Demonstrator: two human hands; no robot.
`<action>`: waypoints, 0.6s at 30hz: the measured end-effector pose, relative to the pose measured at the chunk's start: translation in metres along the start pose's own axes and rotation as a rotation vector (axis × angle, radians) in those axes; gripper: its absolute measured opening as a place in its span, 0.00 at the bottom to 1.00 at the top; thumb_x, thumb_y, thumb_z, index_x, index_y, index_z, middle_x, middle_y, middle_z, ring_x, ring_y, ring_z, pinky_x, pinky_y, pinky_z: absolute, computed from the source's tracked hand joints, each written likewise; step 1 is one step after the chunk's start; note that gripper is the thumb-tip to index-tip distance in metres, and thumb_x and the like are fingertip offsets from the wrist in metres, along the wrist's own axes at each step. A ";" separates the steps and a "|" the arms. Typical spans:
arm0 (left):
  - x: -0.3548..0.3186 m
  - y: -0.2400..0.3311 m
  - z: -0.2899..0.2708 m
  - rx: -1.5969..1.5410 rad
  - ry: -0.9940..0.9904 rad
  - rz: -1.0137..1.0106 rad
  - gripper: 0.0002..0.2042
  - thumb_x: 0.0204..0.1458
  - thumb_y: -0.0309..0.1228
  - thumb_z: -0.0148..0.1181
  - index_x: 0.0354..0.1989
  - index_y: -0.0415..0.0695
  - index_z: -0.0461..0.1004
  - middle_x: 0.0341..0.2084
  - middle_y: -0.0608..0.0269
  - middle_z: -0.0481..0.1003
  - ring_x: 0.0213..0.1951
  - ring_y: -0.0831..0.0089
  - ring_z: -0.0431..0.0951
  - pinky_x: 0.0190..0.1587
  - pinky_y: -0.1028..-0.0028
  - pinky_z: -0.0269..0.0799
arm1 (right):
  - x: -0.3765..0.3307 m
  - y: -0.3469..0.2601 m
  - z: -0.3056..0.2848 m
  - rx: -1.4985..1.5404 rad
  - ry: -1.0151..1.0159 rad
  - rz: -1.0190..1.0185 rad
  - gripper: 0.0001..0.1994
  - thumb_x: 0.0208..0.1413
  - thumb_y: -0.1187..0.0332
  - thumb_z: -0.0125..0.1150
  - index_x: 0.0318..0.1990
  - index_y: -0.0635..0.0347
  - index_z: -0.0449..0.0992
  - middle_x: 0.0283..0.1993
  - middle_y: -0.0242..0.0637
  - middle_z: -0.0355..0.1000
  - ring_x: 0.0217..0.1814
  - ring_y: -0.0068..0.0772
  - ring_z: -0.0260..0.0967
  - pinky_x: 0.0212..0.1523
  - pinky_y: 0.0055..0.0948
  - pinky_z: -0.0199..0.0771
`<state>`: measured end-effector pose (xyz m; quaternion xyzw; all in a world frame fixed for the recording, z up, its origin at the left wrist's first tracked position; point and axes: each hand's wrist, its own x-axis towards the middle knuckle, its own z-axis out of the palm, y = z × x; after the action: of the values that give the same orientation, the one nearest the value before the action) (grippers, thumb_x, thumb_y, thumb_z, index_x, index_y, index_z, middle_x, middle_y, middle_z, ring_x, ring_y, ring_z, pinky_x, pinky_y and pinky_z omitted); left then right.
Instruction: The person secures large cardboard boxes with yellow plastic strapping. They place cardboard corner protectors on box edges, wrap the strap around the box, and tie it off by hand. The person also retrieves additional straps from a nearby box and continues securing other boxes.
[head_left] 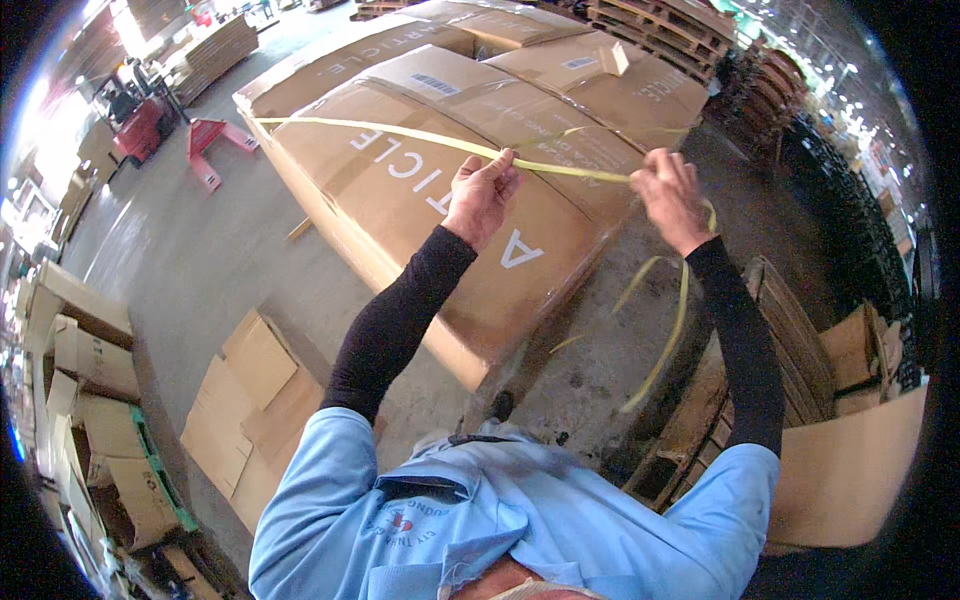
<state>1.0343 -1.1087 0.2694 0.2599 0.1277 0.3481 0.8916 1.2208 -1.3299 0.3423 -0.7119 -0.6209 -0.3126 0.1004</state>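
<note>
A yellow strap (pixel 575 170) runs across the top of a stack of large brown cardboard boxes (pixel 420 230) in front of me. My left hand (pixel 482 195) pinches the strap between thumb and fingers above the nearest box. Further right, my right hand (pixel 670 195) is closed around the same strap, near the boxes' right edge. Between the two hands the strap looks taut. Its loose tail hangs below my right hand and curls down toward the floor. Leftward, the strap reaches the stack's left edge.
A red pallet jack (pixel 215 150) and a red forklift (pixel 140 125) stand at the far left. Flattened cardboard (pixel 250 400) lies on the floor at near left. Wooden pallets (pixel 665 35) are stacked at the back. More cardboard (pixel 850 465) leans at the near right.
</note>
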 end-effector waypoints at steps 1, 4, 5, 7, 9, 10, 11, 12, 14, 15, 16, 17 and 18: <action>0.000 -0.001 0.001 0.044 0.018 0.017 0.06 0.55 0.21 0.62 0.31 0.45 0.70 0.27 0.63 0.77 0.27 0.75 0.77 0.32 0.75 0.79 | 0.002 0.014 0.009 -0.150 -0.095 0.098 0.06 0.57 0.66 0.54 0.33 0.55 0.76 0.45 0.39 0.68 0.45 0.41 0.66 0.43 0.40 0.65; 0.000 -0.003 0.002 0.171 0.043 0.059 0.07 0.54 0.22 0.63 0.31 0.45 0.70 0.28 0.62 0.77 0.27 0.74 0.78 0.31 0.75 0.80 | 0.022 0.030 0.049 -0.101 -0.062 0.244 0.10 0.61 0.63 0.51 0.36 0.55 0.77 0.34 0.40 0.74 0.32 0.46 0.72 0.36 0.44 0.73; 0.001 -0.003 0.002 0.223 0.049 0.083 0.08 0.53 0.22 0.64 0.30 0.45 0.69 0.28 0.62 0.77 0.27 0.74 0.78 0.31 0.75 0.79 | 0.030 0.030 0.061 -0.056 -0.133 0.362 0.10 0.62 0.62 0.51 0.37 0.55 0.77 0.31 0.40 0.76 0.29 0.48 0.73 0.33 0.45 0.74; 0.001 -0.003 0.000 0.278 0.048 0.108 0.08 0.53 0.23 0.64 0.30 0.44 0.69 0.28 0.61 0.78 0.27 0.74 0.79 0.29 0.76 0.79 | 0.046 0.028 0.081 0.258 0.136 0.492 0.11 0.63 0.63 0.52 0.38 0.59 0.77 0.28 0.39 0.77 0.24 0.40 0.75 0.26 0.36 0.76; 0.001 -0.002 -0.002 0.286 0.011 0.116 0.07 0.53 0.24 0.64 0.30 0.43 0.70 0.28 0.60 0.78 0.26 0.74 0.79 0.28 0.77 0.78 | 0.065 0.019 0.095 0.887 0.159 0.824 0.11 0.63 0.64 0.52 0.39 0.60 0.77 0.34 0.39 0.79 0.31 0.33 0.77 0.27 0.30 0.77; 0.001 -0.001 -0.003 0.330 0.029 0.084 0.07 0.53 0.24 0.65 0.30 0.42 0.70 0.28 0.60 0.78 0.26 0.74 0.79 0.28 0.78 0.78 | 0.075 0.014 0.098 1.243 0.297 0.955 0.09 0.62 0.68 0.53 0.45 0.61 0.74 0.43 0.41 0.78 0.40 0.29 0.77 0.30 0.27 0.80; 0.001 0.000 -0.004 0.364 0.027 0.056 0.07 0.53 0.24 0.65 0.30 0.41 0.70 0.28 0.59 0.78 0.26 0.75 0.79 0.28 0.78 0.77 | 0.086 0.008 0.099 1.356 0.418 1.000 0.10 0.61 0.69 0.54 0.47 0.61 0.71 0.45 0.43 0.77 0.42 0.30 0.76 0.31 0.28 0.81; 0.001 0.000 -0.004 0.399 0.060 0.028 0.08 0.53 0.25 0.65 0.31 0.40 0.70 0.28 0.59 0.78 0.26 0.75 0.79 0.28 0.78 0.77 | 0.098 0.000 0.099 1.465 0.570 0.992 0.11 0.61 0.70 0.54 0.50 0.60 0.69 0.47 0.44 0.76 0.43 0.31 0.76 0.31 0.29 0.82; 0.001 0.002 -0.006 0.475 0.034 0.059 0.07 0.53 0.25 0.65 0.30 0.39 0.71 0.26 0.59 0.78 0.26 0.76 0.79 0.27 0.79 0.77 | 0.125 -0.022 0.097 1.720 0.840 1.033 0.19 0.59 0.73 0.57 0.56 0.60 0.61 0.48 0.47 0.75 0.45 0.36 0.76 0.31 0.31 0.83; 0.001 0.002 -0.007 0.513 0.044 0.074 0.07 0.53 0.25 0.65 0.30 0.39 0.71 0.26 0.59 0.78 0.26 0.77 0.79 0.27 0.80 0.76 | 0.142 -0.034 0.096 1.736 0.865 0.878 0.16 0.59 0.73 0.57 0.54 0.60 0.64 0.47 0.46 0.76 0.44 0.35 0.76 0.32 0.31 0.83; 0.001 0.003 -0.007 0.573 0.007 0.084 0.07 0.53 0.24 0.65 0.28 0.40 0.71 0.24 0.61 0.77 0.25 0.78 0.78 0.27 0.79 0.76 | 0.160 -0.047 0.095 1.745 0.876 0.791 0.14 0.60 0.72 0.56 0.52 0.60 0.66 0.46 0.45 0.76 0.43 0.35 0.76 0.33 0.31 0.83; 0.001 0.005 -0.008 0.576 0.011 0.096 0.07 0.53 0.24 0.65 0.28 0.40 0.71 0.23 0.61 0.77 0.25 0.78 0.78 0.27 0.80 0.75 | 0.176 -0.062 0.094 1.740 0.879 0.759 0.12 0.60 0.71 0.55 0.50 0.60 0.69 0.45 0.43 0.77 0.42 0.35 0.77 0.34 0.31 0.83; 0.001 0.007 -0.009 0.582 0.014 0.108 0.07 0.53 0.25 0.65 0.28 0.40 0.72 0.23 0.61 0.77 0.24 0.78 0.77 0.26 0.81 0.74 | 0.187 -0.077 0.093 1.580 0.689 0.551 0.09 0.61 0.69 0.55 0.47 0.60 0.72 0.41 0.43 0.78 0.40 0.34 0.77 0.35 0.32 0.82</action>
<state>1.0277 -1.0998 0.2663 0.5085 0.2144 0.3454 0.7590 1.1840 -1.1107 0.3572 -0.4259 -0.3978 0.0441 0.8114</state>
